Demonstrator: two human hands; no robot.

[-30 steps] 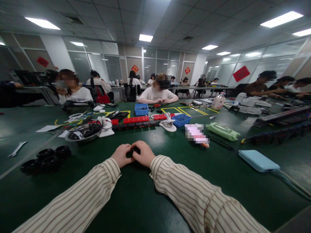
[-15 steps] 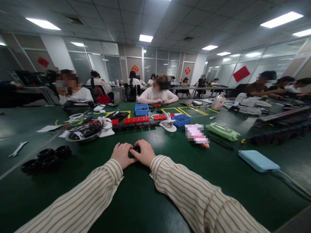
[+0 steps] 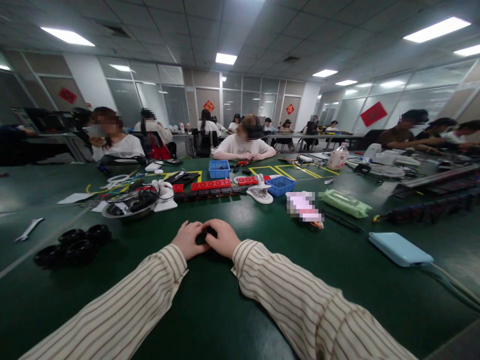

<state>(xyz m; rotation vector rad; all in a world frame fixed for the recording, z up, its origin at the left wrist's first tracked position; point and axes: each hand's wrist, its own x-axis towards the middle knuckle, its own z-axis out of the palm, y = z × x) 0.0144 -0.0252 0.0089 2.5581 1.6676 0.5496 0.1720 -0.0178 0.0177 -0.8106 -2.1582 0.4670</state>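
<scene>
1. The green table (image 3: 240,300) stretches wide around me, and both my striped sleeves reach out over its near middle.
2. Across the far side, other people sit at their own work; the one straight ahead has hands down near a blue bin (image 3: 218,169).
3. To my far left lies a cluster of black wheels (image 3: 71,246), with a wrench (image 3: 28,230) beyond them, well apart from my hands.
4. To my right rests a light blue power bank (image 3: 400,248) with a cable trailing off toward the near right edge.
5. Further off in the middle runs a row of red blocks (image 3: 212,184), with a white clamp (image 3: 259,193) just to its right and a green packet (image 3: 345,202) further right.
6. My left hand (image 3: 188,240) and right hand (image 3: 224,238) meet in the middle, fingertips curled in toward each other.
7. Between them sits a small black part (image 3: 210,232), mostly hidden. My fingers are closed around it from both sides, pinching it against the table.
8. I judge this to be the step of fitting or pressing that small piece. The next move calls for a steady, even squeeze without letting it slip out.
9. Red signs hang on the far glass walls, but their writing is too small to read, and I can make out no brand on anything near me.
</scene>
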